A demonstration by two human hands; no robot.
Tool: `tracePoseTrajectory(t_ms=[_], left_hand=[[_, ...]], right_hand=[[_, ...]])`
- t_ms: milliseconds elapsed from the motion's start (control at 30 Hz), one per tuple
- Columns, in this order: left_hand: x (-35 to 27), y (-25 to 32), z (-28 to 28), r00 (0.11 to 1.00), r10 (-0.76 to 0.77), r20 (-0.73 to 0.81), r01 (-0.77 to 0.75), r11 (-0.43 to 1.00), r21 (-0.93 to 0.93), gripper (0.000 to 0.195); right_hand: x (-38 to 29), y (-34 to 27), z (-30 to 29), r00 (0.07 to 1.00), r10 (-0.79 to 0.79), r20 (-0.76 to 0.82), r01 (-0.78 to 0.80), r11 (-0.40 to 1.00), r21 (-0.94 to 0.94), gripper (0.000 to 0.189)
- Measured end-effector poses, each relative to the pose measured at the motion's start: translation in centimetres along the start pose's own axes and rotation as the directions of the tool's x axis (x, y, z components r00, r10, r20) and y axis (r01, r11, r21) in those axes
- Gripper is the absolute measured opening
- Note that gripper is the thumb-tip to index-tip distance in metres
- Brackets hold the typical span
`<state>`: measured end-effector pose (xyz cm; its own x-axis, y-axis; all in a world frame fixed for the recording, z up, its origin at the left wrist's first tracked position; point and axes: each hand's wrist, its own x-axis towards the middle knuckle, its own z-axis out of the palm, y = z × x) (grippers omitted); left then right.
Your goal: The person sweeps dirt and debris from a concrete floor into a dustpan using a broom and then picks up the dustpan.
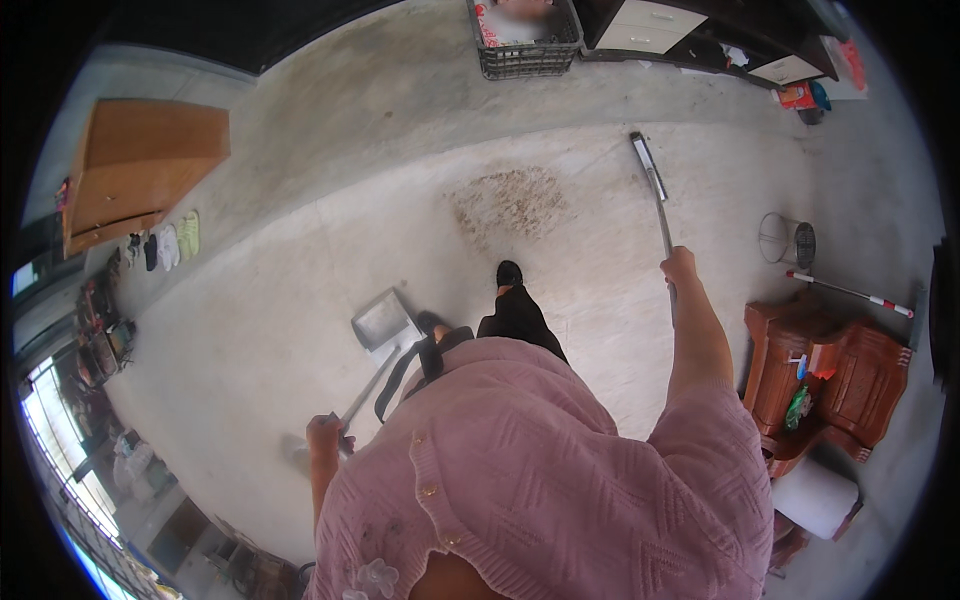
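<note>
My right hand (679, 267) grips the metal handle of a push broom (649, 166), whose narrow dark-and-white head rests on the concrete floor ahead and to the right. At the lower left, my left hand (327, 435) is closed around the long handle of a metal dustpan (387, 318). The dustpan's pan lies beside my left shoe, and I see no heap of dirt in it. A brownish patch of loose dirt (513, 202) spreads over the pale floor in front of my right shoe (508, 274).
A black plastic crate (529, 61) stands at the far side by a dark cabinet with white drawers (649, 25). On the left are a wooden cabinet (154, 161) and several slippers (180, 238). A carved wooden bench (787, 360) and a wire stand (787, 241) occupy the right.
</note>
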<state>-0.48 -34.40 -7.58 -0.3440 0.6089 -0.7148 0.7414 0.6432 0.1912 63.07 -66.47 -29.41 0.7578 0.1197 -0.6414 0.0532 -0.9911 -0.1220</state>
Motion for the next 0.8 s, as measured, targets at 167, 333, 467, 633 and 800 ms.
tracePoseTrajectory(t_ms=[167,333,467,633,800], left_hand=[[1.8,-0.3,-0.2,0.999,0.031,-0.012,-0.031,0.999,0.008,0.018],[2.5,0.0,-1.4,0.999,0.035,0.008,-0.036,0.997,0.069,0.020],[3.7,-0.7,-2.7,0.993,0.117,0.032,-0.120,0.988,0.096,0.013],[4.8,-2.9,-4.8,0.984,0.175,0.037,-0.179,0.973,0.144,0.013],[5.4,-4.4,-5.4,0.982,0.186,0.034,-0.189,0.976,0.109,0.014]], right_hand=[[-1.5,-1.8,5.7,0.926,-0.375,0.046,0.374,0.894,-0.245,0.019],[-9.2,-4.6,6.9,0.890,-0.405,0.209,0.451,0.848,-0.277,0.031],[-14.1,-3.1,5.6,0.886,-0.375,0.272,0.439,0.866,-0.238,0.037],[-19.9,0.7,5.2,0.923,-0.380,0.052,0.383,0.922,-0.055,0.030],[-18.9,-0.8,7.3,0.979,-0.168,0.117,0.171,0.985,-0.015,0.028]])
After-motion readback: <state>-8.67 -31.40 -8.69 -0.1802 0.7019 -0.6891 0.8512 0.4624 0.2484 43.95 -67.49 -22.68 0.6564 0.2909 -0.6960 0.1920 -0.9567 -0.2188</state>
